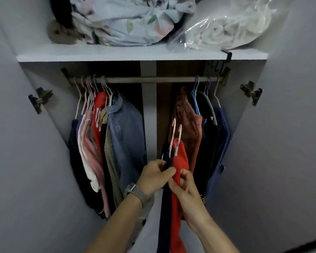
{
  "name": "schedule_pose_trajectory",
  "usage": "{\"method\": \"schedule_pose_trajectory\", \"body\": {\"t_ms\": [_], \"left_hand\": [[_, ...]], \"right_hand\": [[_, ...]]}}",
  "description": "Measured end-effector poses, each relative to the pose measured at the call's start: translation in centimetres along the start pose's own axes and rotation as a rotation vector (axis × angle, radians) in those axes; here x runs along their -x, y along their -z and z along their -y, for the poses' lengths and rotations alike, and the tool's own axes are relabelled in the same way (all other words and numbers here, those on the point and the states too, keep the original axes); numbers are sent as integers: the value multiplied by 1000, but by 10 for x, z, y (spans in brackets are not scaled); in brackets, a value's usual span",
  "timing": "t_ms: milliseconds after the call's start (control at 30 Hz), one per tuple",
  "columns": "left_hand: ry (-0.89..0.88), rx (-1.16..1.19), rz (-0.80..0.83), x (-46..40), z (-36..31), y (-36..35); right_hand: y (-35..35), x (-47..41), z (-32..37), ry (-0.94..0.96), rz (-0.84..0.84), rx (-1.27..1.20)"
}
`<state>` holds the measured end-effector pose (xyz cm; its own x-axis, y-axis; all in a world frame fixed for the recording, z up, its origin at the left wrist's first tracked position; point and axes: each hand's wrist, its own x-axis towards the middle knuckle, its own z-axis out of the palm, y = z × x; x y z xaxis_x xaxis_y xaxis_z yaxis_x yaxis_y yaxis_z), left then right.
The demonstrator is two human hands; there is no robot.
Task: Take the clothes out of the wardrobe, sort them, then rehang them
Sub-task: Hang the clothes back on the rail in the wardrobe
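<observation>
red garment (179, 161) on pink hanger (173, 136) | beside navy garment (167, 198) | below rail (146, 79)

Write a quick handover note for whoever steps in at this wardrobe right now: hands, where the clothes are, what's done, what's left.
Left hand: pinches the dark navy garment near its top.
Right hand: grips the red garment just below its hanger.
Both garments sit on pink hangers, off the rail, held in front of the wardrobe's centre.
On the rail: a left cluster ending in a denim shirt, and a right cluster with a rust-brown garment and dark blue pieces.
Done: two items are off the rail.
Left: take out the two clusters, sort, rehang everything.
</observation>
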<state>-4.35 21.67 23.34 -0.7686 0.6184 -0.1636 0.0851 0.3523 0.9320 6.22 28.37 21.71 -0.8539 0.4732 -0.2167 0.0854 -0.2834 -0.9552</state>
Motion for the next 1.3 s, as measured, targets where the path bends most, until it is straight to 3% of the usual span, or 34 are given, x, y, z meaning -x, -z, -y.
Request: {"method": "schedule_pose_trajectory", "body": {"t_ms": [233, 567, 800, 1067, 1300], "left_hand": [[-33, 85, -161, -62, -2, 29], [-87, 106, -274, -177, -4, 125], [-133, -72, -483, -271, -31, 193], [1, -477, -536, -312, -6, 205], [299, -690, -409, -318, -2, 202]], "right_hand": [[-7, -84, 28, 5, 100, 50], [-22, -197, 57, 72, -147, 125], [-36, -240, 65, 121, -170, 193], [-39, -269, 72, 102, -59, 190], [-40, -281, 71, 98, -18, 228]]}}
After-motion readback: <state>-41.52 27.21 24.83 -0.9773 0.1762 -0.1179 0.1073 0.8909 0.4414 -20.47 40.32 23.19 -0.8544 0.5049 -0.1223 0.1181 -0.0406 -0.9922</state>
